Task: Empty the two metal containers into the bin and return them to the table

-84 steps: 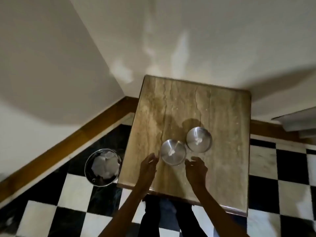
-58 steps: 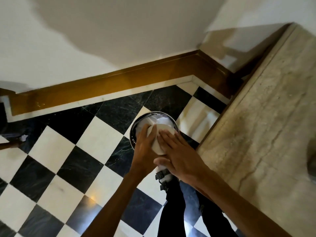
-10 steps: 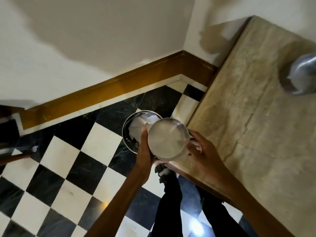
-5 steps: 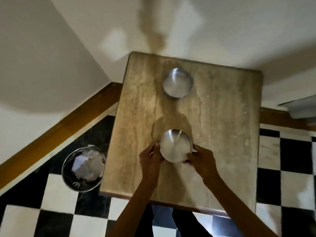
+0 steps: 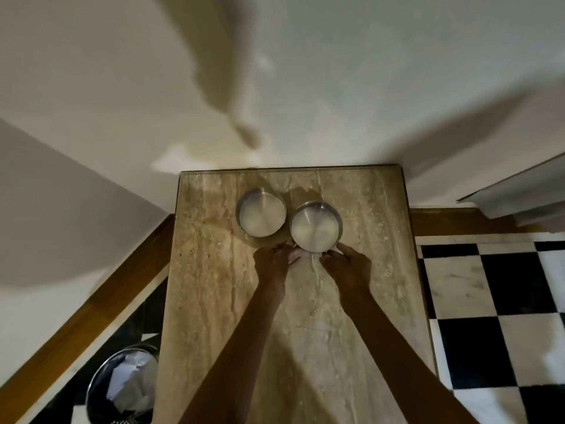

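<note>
**2 containers on the table, both hands at the nearer one**

We're looking straight down on the marble-look table (image 5: 214, 301), and both metal containers are standing on it, up toward the far end by the wall. The left container (image 5: 261, 214) sits upright with nobody touching it, its inside looking bare and shiny. Just beside it, almost rim to rim, is the right container (image 5: 315, 227), also upright and also showing a bare metal bottom.

Both arms reach up the middle of the table. The left hand (image 5: 273, 264) has its fingers curled in at the near-left edge of the right container, and the right hand (image 5: 347, 266) mirrors it at the near-right edge. Fingertips of both meet the rim or the wall just under it; whether they are gripping or only resting there, I cannot tell, as the fingers blur against the metal.

Down at the lower left, on the black-and-white checkered floor (image 5: 504, 286), stands the bin (image 5: 91, 402), partly tucked under the table's edge, with crumpled white paper (image 5: 128, 384) inside.
</note>
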